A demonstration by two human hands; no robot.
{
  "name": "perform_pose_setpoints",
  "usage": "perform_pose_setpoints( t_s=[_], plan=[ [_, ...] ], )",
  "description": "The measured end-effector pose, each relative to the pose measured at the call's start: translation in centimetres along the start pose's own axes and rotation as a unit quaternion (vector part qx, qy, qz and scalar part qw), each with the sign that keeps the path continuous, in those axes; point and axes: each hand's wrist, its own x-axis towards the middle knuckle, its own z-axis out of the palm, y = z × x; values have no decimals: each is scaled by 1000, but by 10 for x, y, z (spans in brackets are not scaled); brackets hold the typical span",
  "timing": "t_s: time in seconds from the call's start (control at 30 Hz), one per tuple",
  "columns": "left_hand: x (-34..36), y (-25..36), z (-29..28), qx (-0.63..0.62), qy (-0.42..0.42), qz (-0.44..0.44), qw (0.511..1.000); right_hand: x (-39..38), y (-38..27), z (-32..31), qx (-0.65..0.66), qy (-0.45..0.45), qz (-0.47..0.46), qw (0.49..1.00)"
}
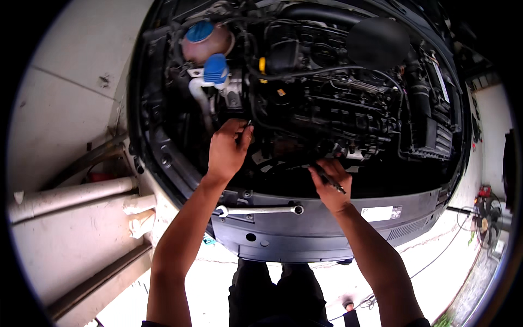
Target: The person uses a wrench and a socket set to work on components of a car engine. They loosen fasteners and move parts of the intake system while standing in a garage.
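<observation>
My left hand (227, 150) is over the front left of the open engine bay, its thumb and fingers pinched together. A small dark piece with a shiny tip shows at the fingertips, too small to name. Farther right, my right hand (333, 182) reaches over the bay's front edge, closed round a slim dark tool (339, 188) whose end sticks out by the palm. Its kind cannot be made out. Between my forearms, a combination wrench (259, 210) lies across the dark front panel (305, 234). Beyond my hands is the engine (327, 92), its lower front deep in shadow.
At the far left of the bay stand a pinkish coolant tank (210, 48) with a blue cap and a washer-fluid neck with a blue lid (216, 70). A black hose (327, 70) crosses the engine. Pale pipes (76, 199) lie left; a fan (486, 218) stands right.
</observation>
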Motion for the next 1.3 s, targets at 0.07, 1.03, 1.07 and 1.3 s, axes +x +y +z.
perform_pose_setpoints(
  t_s=[0.07, 1.03, 1.07, 1.3],
  plan=[
    [-65, 16, -42, -65, 79, -36, 994, -1, 5, -6, -19, 10, -6, 1000],
    [-576, -639, -36, 88, 13, -604, 792, -519, -132, 639, -75, -542, 151, 824],
    [-594, -665, -41, 95, 26, -604, 791, -532, -144, 660, -56, -524, 129, 840],
    [-621, -672, -40, 42, 47, -526, 848, -560, -116, 696, -77, -507, 61, 857]
  ],
)
